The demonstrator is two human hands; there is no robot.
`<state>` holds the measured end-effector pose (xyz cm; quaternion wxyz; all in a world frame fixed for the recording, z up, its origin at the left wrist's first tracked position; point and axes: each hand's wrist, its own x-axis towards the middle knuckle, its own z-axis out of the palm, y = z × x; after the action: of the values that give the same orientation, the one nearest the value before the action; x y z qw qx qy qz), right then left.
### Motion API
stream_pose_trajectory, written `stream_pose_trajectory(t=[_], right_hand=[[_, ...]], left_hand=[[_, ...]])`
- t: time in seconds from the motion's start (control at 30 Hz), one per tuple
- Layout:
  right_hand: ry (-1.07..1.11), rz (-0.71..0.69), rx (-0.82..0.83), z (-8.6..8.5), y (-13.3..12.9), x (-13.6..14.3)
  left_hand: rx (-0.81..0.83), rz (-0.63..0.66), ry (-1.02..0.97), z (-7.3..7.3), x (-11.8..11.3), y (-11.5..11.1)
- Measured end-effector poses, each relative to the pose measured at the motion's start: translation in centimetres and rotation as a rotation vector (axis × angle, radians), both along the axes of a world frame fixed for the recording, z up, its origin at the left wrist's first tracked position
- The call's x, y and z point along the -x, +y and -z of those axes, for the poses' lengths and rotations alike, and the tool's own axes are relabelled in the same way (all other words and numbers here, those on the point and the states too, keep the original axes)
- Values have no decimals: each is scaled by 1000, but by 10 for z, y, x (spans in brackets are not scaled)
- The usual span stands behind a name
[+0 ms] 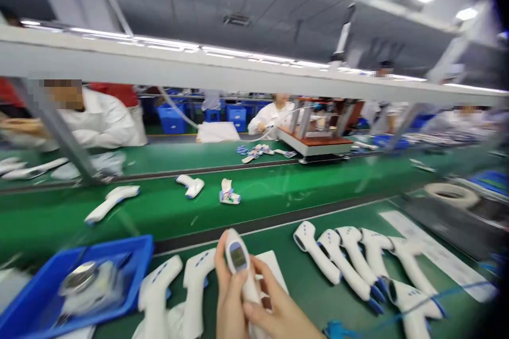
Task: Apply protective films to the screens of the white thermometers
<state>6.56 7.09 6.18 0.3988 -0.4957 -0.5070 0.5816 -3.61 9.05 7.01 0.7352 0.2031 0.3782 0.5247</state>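
Note:
A white handheld infrared thermometer (249, 288), its small grey screen facing me, is held upright in front of me. My left hand (227, 296) is closed around its left side, the thumb just below the screen. My right hand (280, 304) grips the handle from the right, with its thumb across the front. Left of my hands lie two more white thermometers (194, 286), close to my left hand. Several others (318, 254) lie in a slanting row to the right. A white sheet (274, 270) shows partly behind my right hand.
A blue tray (137, 275) with bagged parts stands at the left. Beyond runs a green conveyor belt (270, 190) bearing thermometers and an opened one (228, 193). A tape roll (451, 195) and blue cord (429, 299) are on the right. People in white work across the line.

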Motion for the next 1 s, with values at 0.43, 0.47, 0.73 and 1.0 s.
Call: stream_pose_trajectory(t=[0.43,0.47,0.73,1.0], right_hand=[[-84,-14,47,-4,9,20],[-119,-33,35,-5,11,19],[-381,-76,-70,-1,19,19],[-694,-148,-146,7,25,26]], left_hand=[[-113,-42,-58,-6,16,9],[-107,-43,-61,-6,17,10],[-99,-53,-90,-4,24,19],[-68,-116,18,5,18,38]])
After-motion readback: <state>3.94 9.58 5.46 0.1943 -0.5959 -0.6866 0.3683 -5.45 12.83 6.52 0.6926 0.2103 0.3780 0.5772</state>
